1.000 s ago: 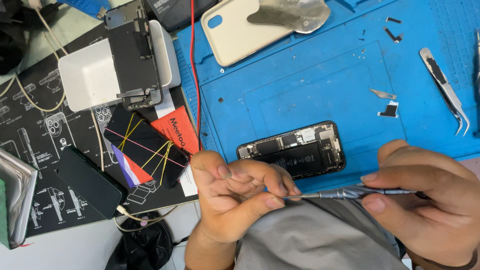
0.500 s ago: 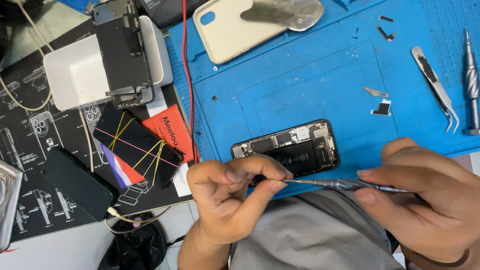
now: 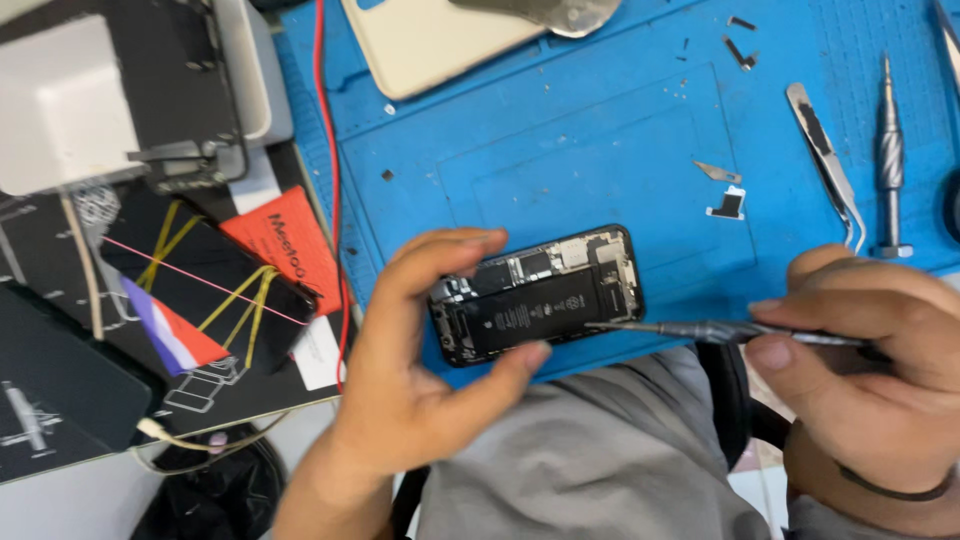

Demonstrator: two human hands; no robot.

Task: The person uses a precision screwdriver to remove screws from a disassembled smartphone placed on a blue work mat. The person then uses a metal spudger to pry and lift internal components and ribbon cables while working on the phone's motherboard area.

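Observation:
An opened black phone (image 3: 540, 295) with its battery and boards exposed lies on the blue work mat (image 3: 600, 140), near the front edge. My left hand (image 3: 420, 360) grips the phone's left end between thumb and fingers. My right hand (image 3: 870, 370) holds a thin metal screwdriver (image 3: 720, 330) level, its tip resting on the phone's lower right part.
On the mat lie metal tweezers (image 3: 825, 160), a second screwdriver (image 3: 890, 150), small metal brackets (image 3: 728, 202), tiny screws (image 3: 742, 52) and a cream phone back cover (image 3: 440, 40). To the left sit a white box device (image 3: 110, 90), a rubber-banded phone (image 3: 200, 290) and a red wire (image 3: 332, 180).
My left hand has spread from a pinch in front of the phone to hold its left end. The screwdriver tip now rests on the phone. The view has shifted left.

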